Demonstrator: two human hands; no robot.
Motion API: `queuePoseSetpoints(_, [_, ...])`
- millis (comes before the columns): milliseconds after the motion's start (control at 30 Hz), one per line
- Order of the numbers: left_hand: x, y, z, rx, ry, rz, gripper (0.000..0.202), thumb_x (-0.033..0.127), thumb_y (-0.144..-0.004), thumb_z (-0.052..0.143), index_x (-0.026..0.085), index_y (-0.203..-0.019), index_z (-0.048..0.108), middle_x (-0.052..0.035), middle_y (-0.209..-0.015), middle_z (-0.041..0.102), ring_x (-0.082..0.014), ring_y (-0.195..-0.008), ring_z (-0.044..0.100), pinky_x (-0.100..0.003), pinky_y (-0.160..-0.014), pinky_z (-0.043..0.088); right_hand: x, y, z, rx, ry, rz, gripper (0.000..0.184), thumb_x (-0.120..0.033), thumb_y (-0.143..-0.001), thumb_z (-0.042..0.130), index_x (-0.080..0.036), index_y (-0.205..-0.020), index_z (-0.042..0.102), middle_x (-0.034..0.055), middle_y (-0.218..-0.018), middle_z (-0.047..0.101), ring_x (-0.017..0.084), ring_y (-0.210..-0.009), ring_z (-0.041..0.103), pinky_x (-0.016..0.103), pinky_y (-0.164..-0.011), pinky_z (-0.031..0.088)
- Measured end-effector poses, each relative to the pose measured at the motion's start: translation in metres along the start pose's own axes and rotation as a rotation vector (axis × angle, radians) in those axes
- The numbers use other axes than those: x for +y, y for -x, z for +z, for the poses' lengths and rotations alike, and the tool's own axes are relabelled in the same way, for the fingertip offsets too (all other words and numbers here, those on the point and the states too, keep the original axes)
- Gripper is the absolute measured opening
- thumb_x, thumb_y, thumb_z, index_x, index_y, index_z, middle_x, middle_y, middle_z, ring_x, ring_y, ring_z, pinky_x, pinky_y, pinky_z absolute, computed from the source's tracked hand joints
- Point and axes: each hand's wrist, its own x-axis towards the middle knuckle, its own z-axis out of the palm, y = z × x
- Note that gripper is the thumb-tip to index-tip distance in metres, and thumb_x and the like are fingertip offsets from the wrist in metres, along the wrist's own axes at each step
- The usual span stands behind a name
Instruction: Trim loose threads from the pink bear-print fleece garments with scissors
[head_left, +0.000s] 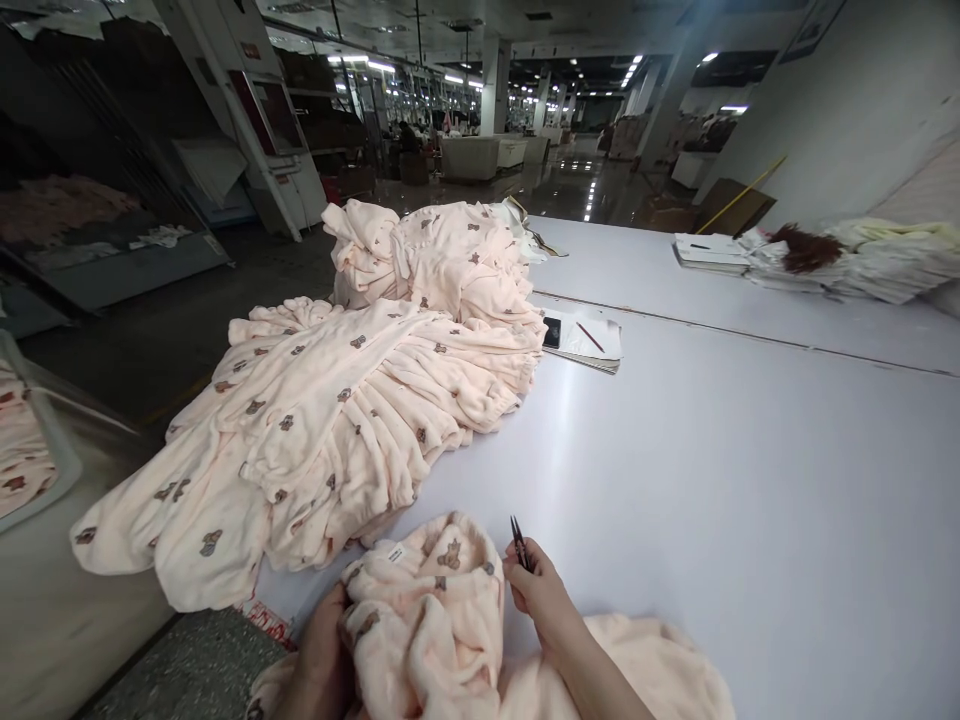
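Note:
At the table's near edge my left hand point(330, 640) grips the left side of a pale pink plush garment point(427, 640) printed with small brown bears. Its fingers are partly hidden by the cloth. A small white label point(396, 552) shows near the garment's opening. My right hand point(536, 590) is closed around a pair of dark thread snips point(519, 542), points upward, close to the right of that opening. More of the pink cloth lies under my right forearm. Beyond my left hand a heap of matching garments point(337, 400) is spread over the table's left side.
The white table point(712, 480) runs far to the right. On it lie a stack of paper point(592, 345) with a phone point(552, 332) and a pencil point(590, 337), and piled white cloth point(862, 265) at the back right. A bin point(45, 490) of garments stands left.

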Motion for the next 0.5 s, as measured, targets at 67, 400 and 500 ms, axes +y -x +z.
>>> queuePoseSetpoints(67, [0.003,0.003,-0.002,0.029,-0.016,0.005,0.026,0.034,-0.050,0.072,0.019,-0.070,0.065,0.0034,-0.059,0.071,-0.0275,-0.083,0.068,-0.033,-0.073,0.055,0.000,0.002,-0.001,0.025,-0.028,0.021,0.017,-0.024,-0.066,0.053,-0.022,-0.078,0.042,-0.0129,-0.052,0.028,0.005,-0.042,0.016,0.020,-0.044,0.011])
queuePoseSetpoints(400, [0.006,0.026,0.006,0.084,-0.151,0.151,0.041,0.044,-0.051,0.070,0.021,-0.085,0.068,0.0015,-0.066,0.074,-0.0306,-0.091,0.065,-0.036,-0.076,0.054,0.004,0.006,-0.007,0.018,-0.098,0.046,0.020,-0.026,-0.063,0.057,-0.021,-0.078,0.044,-0.0150,-0.046,0.027,0.004,-0.039,0.014,0.020,-0.042,0.007])
queuePoseSetpoints(500, [0.005,0.026,-0.008,0.157,-0.231,0.173,0.047,0.048,-0.048,0.069,0.021,-0.087,0.068,0.0023,-0.056,0.071,-0.0329,-0.089,0.066,-0.038,-0.073,0.054,0.003,0.011,-0.003,-0.022,-0.106,0.039,0.022,-0.028,-0.064,0.058,-0.021,-0.080,0.044,-0.0155,-0.045,0.026,0.003,-0.038,0.012,0.020,-0.041,0.008])
